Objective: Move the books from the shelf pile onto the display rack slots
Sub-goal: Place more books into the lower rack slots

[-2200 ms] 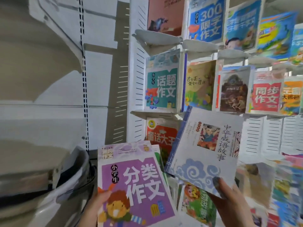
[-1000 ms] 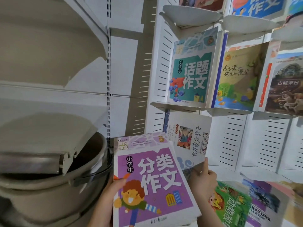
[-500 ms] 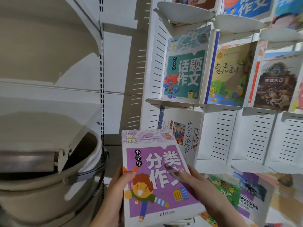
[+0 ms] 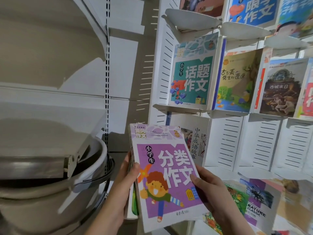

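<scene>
A purple-covered book with a cartoon child sits on top of a small stack in front of me. My left hand grips the stack's left edge, thumb on the cover. My right hand holds the purple book's right edge, thumb on the cover. Behind it, a white book with vertical black characters stands in the leftmost slot of the white display rack. The slots to its right show bare slotted panels. The row above holds a teal book, a yellow-green book and a dark book.
Stacked beige basins with a dark handle sit low on the left under a grey shelf. More books lie in the rack's lower row at the right. A perforated upright runs down the back wall.
My right hand set the white book into the leftmost lower slot and let go, then came back onto the purple book. The view shifted slightly.
</scene>
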